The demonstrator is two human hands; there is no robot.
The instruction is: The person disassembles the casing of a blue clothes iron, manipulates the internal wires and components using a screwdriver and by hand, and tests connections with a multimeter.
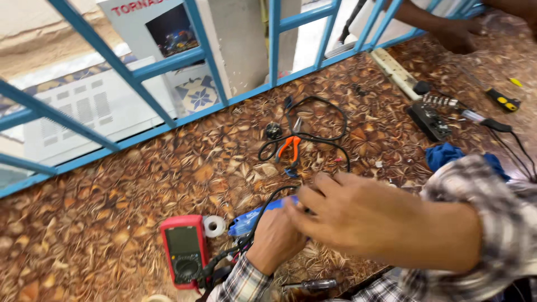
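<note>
Our left hand [274, 237] is closed around a small blue tool with a plastic body [251, 219], just to the right of the red meter with a dark screen [184, 250] that lies flat on the brown leaf-patterned bench [112, 223]. We think we hold it low and close so it stays steady. Our right hand [358, 215] comes over the top, fingers bent and partly open, touching the same blue tool; we cannot tell if this grip has hold of anything. A black wire [263, 207] runs from the blue tool toward the meter. A small white roll of tape [214, 226] sits between the meter and the blue tool. Farther back from the meter lie orange-handled pliers [290, 146] inside a loop of black cable. Far up and right of the meter, another person's hand [456, 34] rests on the bench. Behind the blue window bars [140, 72], above the meter, stands a white sign with red letters and a dark picture [151, 28].
</note>
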